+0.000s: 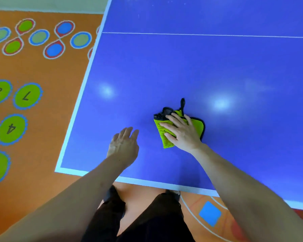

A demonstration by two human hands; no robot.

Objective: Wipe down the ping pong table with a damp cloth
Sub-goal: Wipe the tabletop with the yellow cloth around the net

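Head view, cloth: I see the folded lime-green microfibre cloth with black edging (166, 135) lying flat on the blue ping pong table with white border lines (164, 67), near the corner closest to me and a little in from both white edges.
Head view, right hand: my right hand (181, 132) presses down on top of the cloth with fingers straight and spread, palm flat; nothing is pinched or curled round.
Head view, left hand: my left hand (123, 145) is just left of the cloth and apart from it, fingers straight and close together, holding nothing; I cannot tell whether it rests on the top or hovers just over it.
Head view, table surface: two soft light reflections show on the blue top, and faint pale specks sit far up beyond the thin white centre line (199, 34). I see no wet streaks or clear boundary between wiped and unwiped areas.
Head view, surroundings: an orange floor painted with numbered green circles (27, 96) lies to the left of the table, and my dark trousers (147, 220) show below its near edge.
Progress, done: I judge the wiping is under way in this near corner, since the cloth is already pressed to the top.
Progress, left: most of the visible surface, including the far part with the specks, appears yet to be covered, though I cannot confirm this from sheen alone.
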